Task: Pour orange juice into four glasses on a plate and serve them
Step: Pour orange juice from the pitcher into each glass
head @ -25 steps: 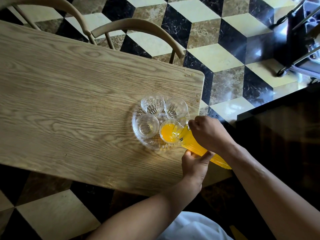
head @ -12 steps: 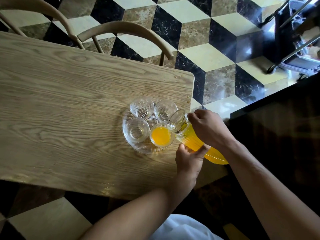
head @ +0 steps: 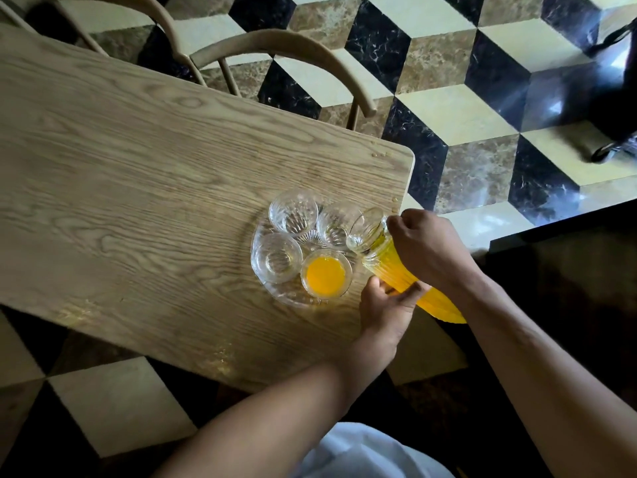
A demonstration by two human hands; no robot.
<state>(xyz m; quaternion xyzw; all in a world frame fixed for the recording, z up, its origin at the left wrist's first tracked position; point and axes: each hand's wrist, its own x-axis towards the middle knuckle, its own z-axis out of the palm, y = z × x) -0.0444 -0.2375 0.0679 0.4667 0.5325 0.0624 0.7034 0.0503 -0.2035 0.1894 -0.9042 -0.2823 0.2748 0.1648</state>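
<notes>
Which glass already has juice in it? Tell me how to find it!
Look at the wooden table and find the clear glass plate near its right end, close to the person's hands. Four small glasses stand on it in a cluster. The filled glass is the one nearest the left hand; it alone is bright orange inside, while the other three look clear and empty.

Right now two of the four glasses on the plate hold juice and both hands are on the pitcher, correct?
Not quite. The head view shows only one glass with juice; the other three glasses look empty. The rest holds: all four stand on the plate, and the left hand and right hand both grip the pitcher.
</notes>
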